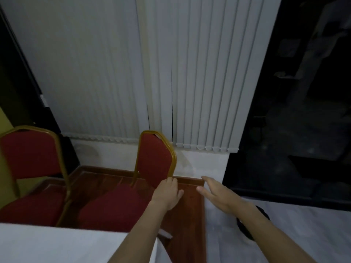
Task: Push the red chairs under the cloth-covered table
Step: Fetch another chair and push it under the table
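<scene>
Two red chairs with gold frames stand beyond the white cloth-covered table (57, 243), whose edge runs across the bottom left. The nearer chair (153, 160) is in the middle, its seat partly past the table edge. My left hand (168, 194) grips the lower right side of that chair's gold backrest frame. To the right, my right hand (216, 194) hovers with fingers spread, holding nothing and a little apart from the chair. The second red chair (30, 156) stands at the far left, its seat also close to the table.
Grey vertical blinds (190, 73) hang behind the chairs above a white wall. Brown wooden floor (190, 215) shows between table and wall. Another white cloth surface (284, 234) lies at the lower right, with a dark object (245, 229) on it under my right forearm. A dark glass area (303, 111) fills the right.
</scene>
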A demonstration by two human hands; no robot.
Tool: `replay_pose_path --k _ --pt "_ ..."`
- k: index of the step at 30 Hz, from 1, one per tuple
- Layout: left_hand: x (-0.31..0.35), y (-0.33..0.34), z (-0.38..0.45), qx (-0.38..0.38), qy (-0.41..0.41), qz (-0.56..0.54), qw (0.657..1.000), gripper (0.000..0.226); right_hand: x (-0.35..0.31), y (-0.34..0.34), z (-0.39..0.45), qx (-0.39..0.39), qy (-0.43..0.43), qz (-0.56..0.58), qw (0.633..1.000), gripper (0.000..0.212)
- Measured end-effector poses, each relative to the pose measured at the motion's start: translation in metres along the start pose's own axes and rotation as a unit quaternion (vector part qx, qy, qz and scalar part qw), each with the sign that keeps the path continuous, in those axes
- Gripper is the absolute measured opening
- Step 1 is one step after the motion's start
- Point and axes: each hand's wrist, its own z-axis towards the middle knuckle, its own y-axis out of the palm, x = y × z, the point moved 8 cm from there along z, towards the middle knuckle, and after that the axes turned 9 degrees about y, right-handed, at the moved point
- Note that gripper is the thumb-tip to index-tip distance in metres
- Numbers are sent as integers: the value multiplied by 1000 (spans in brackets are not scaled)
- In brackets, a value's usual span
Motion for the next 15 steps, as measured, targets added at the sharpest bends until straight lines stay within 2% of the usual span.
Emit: replay_pose_path --k 7,12,15 --pt "-30 -1 73 15 -13 -3 1000 45 1 -13 96 -23 -9 -24 999 84" --pt "-71 10 123 -3 -42 -3 999 41 8 -9 155 -61 -35 4 998 64" --pt "-92 5 149 2 -62 -8 998 42 15 -13 184 -72 -44 -21 996 70"
